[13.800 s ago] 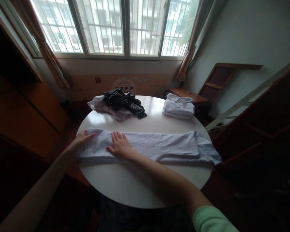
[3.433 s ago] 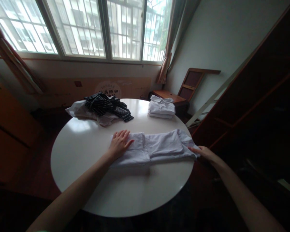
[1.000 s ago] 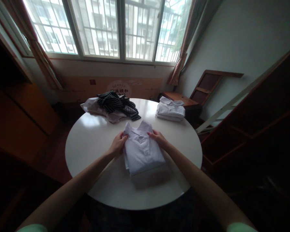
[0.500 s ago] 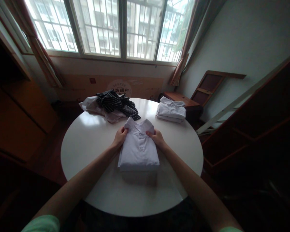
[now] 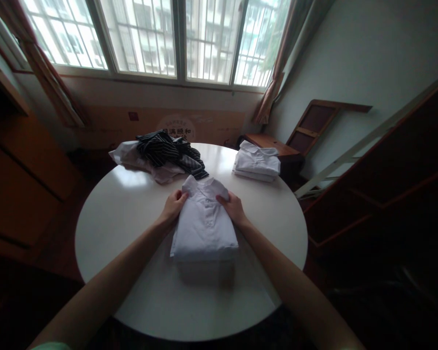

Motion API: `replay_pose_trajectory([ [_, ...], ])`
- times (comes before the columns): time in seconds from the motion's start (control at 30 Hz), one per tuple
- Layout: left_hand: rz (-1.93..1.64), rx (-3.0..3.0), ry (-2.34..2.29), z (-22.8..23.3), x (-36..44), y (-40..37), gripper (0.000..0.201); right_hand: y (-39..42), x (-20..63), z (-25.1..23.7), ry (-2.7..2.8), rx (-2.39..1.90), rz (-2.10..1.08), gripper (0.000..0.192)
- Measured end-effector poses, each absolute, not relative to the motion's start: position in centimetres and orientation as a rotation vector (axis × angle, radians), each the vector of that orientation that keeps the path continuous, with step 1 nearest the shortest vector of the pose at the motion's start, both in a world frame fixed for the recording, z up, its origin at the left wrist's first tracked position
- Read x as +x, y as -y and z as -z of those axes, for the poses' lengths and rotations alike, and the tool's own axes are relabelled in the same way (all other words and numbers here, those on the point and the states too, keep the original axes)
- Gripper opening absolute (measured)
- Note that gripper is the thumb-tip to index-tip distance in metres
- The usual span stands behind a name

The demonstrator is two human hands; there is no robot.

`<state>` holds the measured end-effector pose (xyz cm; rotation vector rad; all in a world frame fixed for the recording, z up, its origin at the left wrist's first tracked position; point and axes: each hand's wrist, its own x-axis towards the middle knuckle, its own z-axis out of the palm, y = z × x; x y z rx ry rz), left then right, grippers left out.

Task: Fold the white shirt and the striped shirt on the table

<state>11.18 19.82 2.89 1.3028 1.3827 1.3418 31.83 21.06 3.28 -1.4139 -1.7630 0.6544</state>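
Note:
A folded white shirt (image 5: 205, 226) is in front of me over the round table, its collar pointing away from me and its buttoned placket facing up. My left hand (image 5: 173, 204) grips its left edge just below the collar, thumb on top. On the opposite edge, my right hand (image 5: 232, 206) pinches the cloth beside the collar, thumb also on top. Both hands are closed, with the fingers under the shirt hidden. The near edge of the shirt shows a reflection below it on the glossy tabletop.
The white round table (image 5: 131, 291) fills the middle. At its far right lies a stack of folded white shirts (image 5: 257, 163). A crumpled heap of black striped cloth (image 5: 168, 151) and pale cloth (image 5: 126, 154) lies far left. Behind stand a wooden side table (image 5: 272, 147) and a barred window (image 5: 142, 39).
The view has shifted slightly, so the table looks larger and lower. Both hands keep their hold on the shirt, which appears a little further left in the picture.

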Motion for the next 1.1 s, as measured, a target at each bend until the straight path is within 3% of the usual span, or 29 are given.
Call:
replay_pose_trajectory([
  [0.23,-1.203,1.313,-1.23,-3.6,10.9,-18.9,0.039,-21.4,32.4,-2.9,1.638,-1.545,-0.576,0.029],
  [0.53,-1.222,1.451,-1.464,-3.1,11.2,-19.5,0.029,-20.9,32.3,-3.1,1.409,-1.595,-0.471,0.039],
  [0.73,-1.079,1.5,-1.609,-4.0,9.7,-16.8,0.026,-18.4,33.7,-3.9,1.327,-1.55,-0.787,0.029],
  [0.9,-0.836,1.66,-1.436,-4.3,8.2,-10.9,0.03,-14.2,36.1,-3.5,1.44,-1.525,-1.1,0.032],
  [1.1,-0.833,1.668,-1.277,-4.0,8.6,-6.5,0.025,-9.3,36.7,-4.3,1.616,-1.344,-1.276,0.034],
])
